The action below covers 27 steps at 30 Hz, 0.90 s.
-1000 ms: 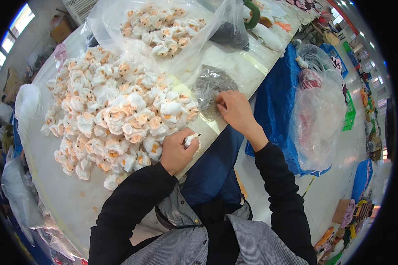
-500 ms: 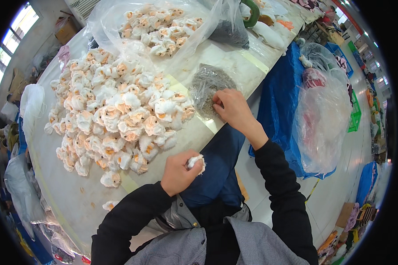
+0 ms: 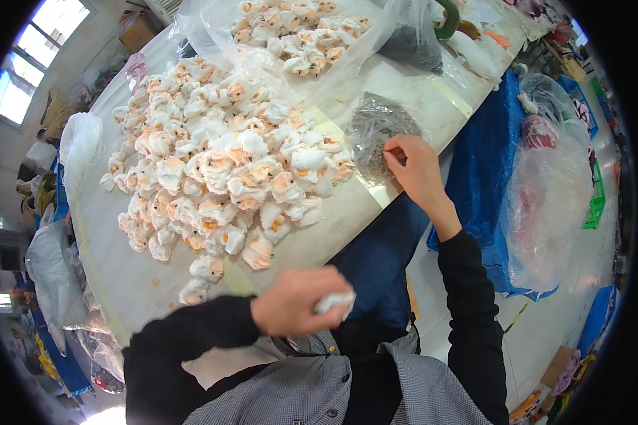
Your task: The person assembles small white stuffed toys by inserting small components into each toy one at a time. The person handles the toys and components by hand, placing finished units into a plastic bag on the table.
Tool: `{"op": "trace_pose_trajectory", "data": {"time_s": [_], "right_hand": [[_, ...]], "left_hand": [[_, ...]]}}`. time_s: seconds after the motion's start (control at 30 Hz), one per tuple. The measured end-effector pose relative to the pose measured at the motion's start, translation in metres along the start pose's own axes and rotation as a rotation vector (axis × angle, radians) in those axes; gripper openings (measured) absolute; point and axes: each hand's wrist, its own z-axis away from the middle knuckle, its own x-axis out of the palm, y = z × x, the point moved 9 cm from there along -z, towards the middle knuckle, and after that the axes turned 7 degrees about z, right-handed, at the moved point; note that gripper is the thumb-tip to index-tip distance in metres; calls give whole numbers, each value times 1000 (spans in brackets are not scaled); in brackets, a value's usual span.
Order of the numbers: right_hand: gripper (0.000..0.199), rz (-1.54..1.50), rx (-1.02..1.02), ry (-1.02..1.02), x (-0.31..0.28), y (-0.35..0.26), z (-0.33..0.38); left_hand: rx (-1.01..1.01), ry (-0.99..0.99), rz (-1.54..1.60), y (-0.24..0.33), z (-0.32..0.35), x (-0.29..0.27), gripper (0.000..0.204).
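Observation:
My left hand, slightly blurred, is closed around a small white fluffy plush piece in front of my body, off the table's near edge. Most of that piece is hidden by my fingers. At the clear plastic bag of fine grey-brown bits, my right hand has thumb and fingertips pinched together over the bag's near side. Whatever they hold is too small to make out. Left of the bag spreads a big heap of white and peach plush pieces with orange parts.
More such pieces lie in a clear plastic bag at the far side of the white table. A dark-filled bag and a green ring stand beyond. Right of the table is a blue sack with plastic-wrapped goods.
My left hand has moved lower, closer to my body, still holding the white piece. My right hand remains pinched at the bag of bits. The whole view has shifted.

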Motion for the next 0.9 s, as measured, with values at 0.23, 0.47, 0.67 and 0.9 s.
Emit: {"op": "trace_pose_trajectory", "data": {"time_s": [0.23,0.47,0.67,0.9], "right_hand": [[7,-59,54,68,3,-2,4],[11,74,26,4,4,-3,0],[7,5,46,2,10,-7,-4],[9,-45,43,82,3,-8,4]], "left_hand": [[-200,416,-277,-8,134,-49,16],[-210,751,-536,-44,203,-97,11],[-14,733,-531,-35,151,-143,12],[-100,347,-277,-41,92,-29,18]]}}
